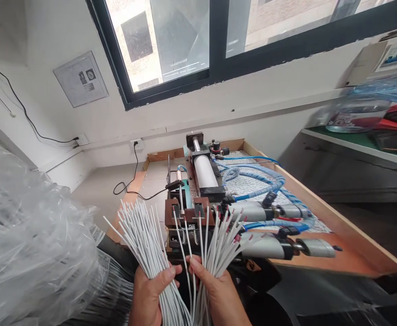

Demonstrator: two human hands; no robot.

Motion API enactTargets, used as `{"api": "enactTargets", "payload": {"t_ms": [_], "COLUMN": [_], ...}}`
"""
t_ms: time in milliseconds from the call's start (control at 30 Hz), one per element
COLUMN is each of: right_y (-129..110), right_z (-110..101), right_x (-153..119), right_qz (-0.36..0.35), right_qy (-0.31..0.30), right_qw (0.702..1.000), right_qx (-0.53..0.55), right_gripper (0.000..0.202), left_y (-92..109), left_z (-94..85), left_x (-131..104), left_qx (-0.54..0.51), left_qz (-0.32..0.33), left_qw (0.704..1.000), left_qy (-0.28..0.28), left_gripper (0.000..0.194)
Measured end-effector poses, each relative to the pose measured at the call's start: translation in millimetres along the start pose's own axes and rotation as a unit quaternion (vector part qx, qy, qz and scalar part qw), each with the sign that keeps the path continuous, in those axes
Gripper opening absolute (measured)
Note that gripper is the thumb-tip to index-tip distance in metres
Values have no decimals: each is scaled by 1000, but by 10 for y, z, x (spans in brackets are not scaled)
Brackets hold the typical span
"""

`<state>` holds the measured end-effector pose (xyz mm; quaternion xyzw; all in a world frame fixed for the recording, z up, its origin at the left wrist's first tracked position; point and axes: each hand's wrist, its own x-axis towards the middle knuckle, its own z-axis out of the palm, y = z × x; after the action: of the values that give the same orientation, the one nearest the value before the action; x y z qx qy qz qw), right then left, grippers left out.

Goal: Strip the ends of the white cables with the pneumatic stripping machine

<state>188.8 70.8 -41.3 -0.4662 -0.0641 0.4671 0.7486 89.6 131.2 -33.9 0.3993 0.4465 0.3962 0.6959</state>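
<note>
My left hand (148,290) is closed around a thick bundle of white wires (142,240), whose plain ends fan out upward. My right hand (219,292) grips a second bundle of white wires (220,246), many of them with red tips. Its thumb and fingertips pinch around a thin single wire (189,237) between the two bundles. Just beyond the wire ends is a pneumatic machine (207,174) with brown blocks (174,213) and silver cylinders (264,244). The lower parts of both bundles run out of the picture.
Blue air hoses (269,179) coil across the wood-edged bench (341,226). Clear plastic wrapping (31,226) bulks up on the left, over a mass of grey wires (113,285). At the right, a green-topped shelf (348,140) holds a plastic bottle (358,113). A black cable (137,170) reaches a wall socket.
</note>
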Motion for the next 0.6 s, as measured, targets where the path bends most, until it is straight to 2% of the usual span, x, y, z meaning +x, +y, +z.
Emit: {"api": "enactTargets", "payload": {"t_ms": [333, 600], "right_y": [16, 90], "right_z": [19, -35], "right_x": [83, 145], "right_qz": [23, 18], "right_qy": [-19, -35], "right_qw": [998, 997], "right_qx": [47, 61], "right_gripper": [16, 15], "left_y": [11, -12], "left_z": [-16, -31], "left_x": [39, 43], "left_qx": [-19, -6], "left_qz": [-14, -14], "left_qw": [1000, 1000], "left_qy": [19, 3], "left_gripper": [29, 26]}}
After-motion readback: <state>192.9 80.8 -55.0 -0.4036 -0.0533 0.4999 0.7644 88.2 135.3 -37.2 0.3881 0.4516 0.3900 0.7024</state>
